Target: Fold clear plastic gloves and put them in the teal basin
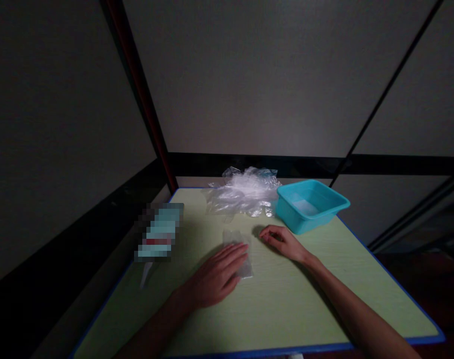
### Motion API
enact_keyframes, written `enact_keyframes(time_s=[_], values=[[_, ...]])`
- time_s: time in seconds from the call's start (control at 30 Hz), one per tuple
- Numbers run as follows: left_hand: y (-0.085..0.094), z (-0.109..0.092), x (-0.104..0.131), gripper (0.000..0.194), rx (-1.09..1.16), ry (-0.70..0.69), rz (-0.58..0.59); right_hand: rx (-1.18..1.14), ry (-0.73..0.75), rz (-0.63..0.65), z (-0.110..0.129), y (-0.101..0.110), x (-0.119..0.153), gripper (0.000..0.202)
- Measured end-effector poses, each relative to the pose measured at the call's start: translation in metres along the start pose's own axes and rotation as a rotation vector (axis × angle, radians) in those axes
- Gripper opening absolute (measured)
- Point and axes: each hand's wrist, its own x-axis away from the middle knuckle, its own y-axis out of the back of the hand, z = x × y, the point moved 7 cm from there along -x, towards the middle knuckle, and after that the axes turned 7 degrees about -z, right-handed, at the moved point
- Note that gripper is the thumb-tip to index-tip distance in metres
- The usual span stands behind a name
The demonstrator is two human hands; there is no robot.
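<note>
A heap of crumpled clear plastic (245, 192) lay at the far side of the counter (286, 314), beside a turquoise basin (305, 222) with something pale inside. A pixelated object (159, 234) at the left edge could not be identified. The left hand (219, 276) partly hid a flat clear bag (246, 269) on the counter's middle; its grip was unclenched, fingers extended over the bag. The right hand (282, 243) curled loosely near the basin; I cannot tell whether its fingertips met.
</note>
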Motion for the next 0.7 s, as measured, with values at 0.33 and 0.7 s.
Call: enact_keyframes(time_s=[0.33, 0.7], values=[[-0.008, -0.022, 0.013, 0.061, 0.111, -0.081, 0.187, 0.345, 0.329, 0.126, 0.013, -0.028, -0.007, 0.036], [-0.008, -0.022, 0.012, 0.058, 0.126, -0.076, 0.207, 0.410, 0.339, 0.192, 0.009, -0.034, -0.007, 0.038]])
